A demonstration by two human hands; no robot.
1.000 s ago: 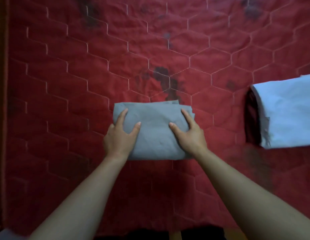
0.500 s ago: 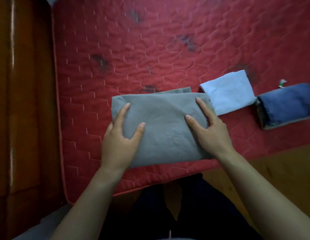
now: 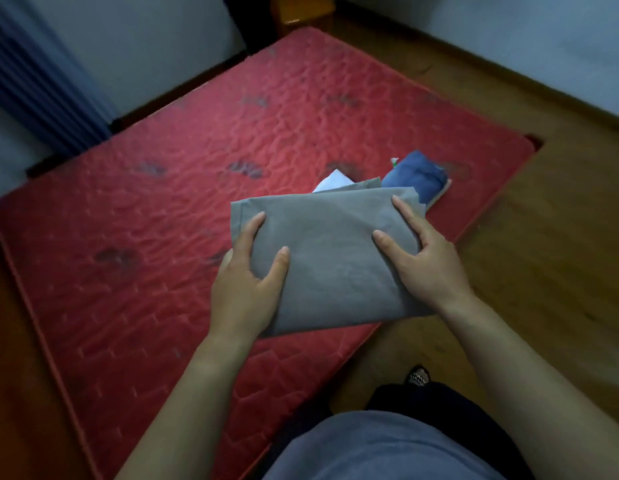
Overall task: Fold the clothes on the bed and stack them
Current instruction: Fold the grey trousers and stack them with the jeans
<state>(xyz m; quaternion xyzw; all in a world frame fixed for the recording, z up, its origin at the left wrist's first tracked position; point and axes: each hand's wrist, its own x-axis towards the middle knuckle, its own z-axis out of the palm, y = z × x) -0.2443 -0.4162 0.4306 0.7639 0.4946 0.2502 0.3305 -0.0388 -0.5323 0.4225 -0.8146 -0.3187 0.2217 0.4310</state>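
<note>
A folded grey cloth garment (image 3: pixel 332 258) is held flat between both hands over the bed's red quilted mattress (image 3: pixel 162 237), near its 4 o'clock edge. The garment's lower right corner reaches past that edge, over the brown wooden floor (image 3: pixel 543 271).

The left hand (image 3: pixel 245 289) grasps the garment's 9 o'clock side. Its thumb and forefinger lie on top, and the other fingers (image 3: pixel 228 259) curl round the edge and go under the cloth. The right hand (image 3: pixel 429 268) grasps the 3 o'clock side in the same way, thumb and forefinger spread on top; its remaining fingers are hidden behind the fold.

At the grey garment's 12 o'clock, a pale folded cloth (image 3: pixel 332 181) lies on the mattress, with only a corner showing above the grey edge. Just beside it, toward 1 o'clock, lies a dark blue folded garment (image 3: pixel 417 176), partly covered by the grey garment's upper right corner.

A blue pleated curtain (image 3: pixel 34 81) hangs at the frame's 10 o'clock, beyond the bed.
</note>
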